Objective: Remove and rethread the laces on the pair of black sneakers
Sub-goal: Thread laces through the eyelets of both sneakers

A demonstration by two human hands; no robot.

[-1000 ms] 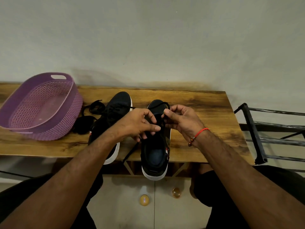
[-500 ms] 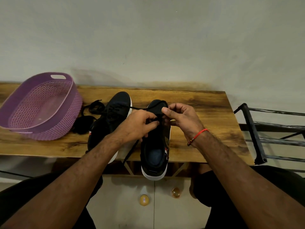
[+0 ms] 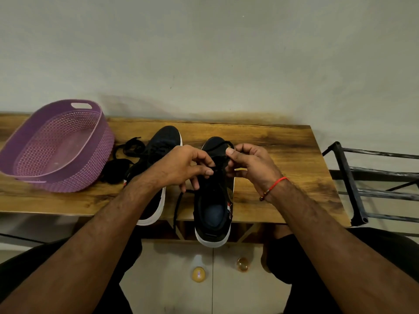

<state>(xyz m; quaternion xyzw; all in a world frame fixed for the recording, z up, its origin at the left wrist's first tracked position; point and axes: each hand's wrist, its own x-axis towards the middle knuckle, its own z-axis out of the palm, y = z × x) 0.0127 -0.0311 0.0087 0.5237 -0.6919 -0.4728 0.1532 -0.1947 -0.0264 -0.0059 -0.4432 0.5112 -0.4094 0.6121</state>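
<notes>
Head view: two black sneakers stand on the wooden desk [image 3: 283, 143], toes toward the wall at 12 o'clock, heels over the near edge. The right sneaker [image 3: 213, 214] sits at the middle of the picture, its opening showing a dark blue insole. The left sneaker [image 3: 166, 138] lies just beside it at 9 o'clock, partly hidden under the left forearm.

The left hand [image 3: 181, 166] hovers over the right sneaker's tongue area, thumb and fingers curled, pinching the black lace [image 3: 217, 145] at the eyelets. The right hand [image 3: 251, 164], with a red thread bracelet [image 3: 275, 184] at the wrist, is at 3 o'clock of the left hand, its thumb and forefinger pinching the same lace, which loops up over the sneaker's toe. One free end of the lace [image 3: 178, 207] hangs down between the two sneakers past the desk edge.

A second loose lace [image 3: 129, 148] lies coiled on the desk at 9 o'clock of the left sneaker. A purple basket [image 3: 99, 132] sits further toward 9 o'clock, touching or almost touching that coil. A black metal rack [image 3: 349, 177] stands at 3 o'clock, off the desk. On the floor at 6 o'clock lie a yellow bottle [image 3: 198, 274] and an amber ball [image 3: 242, 264].
</notes>
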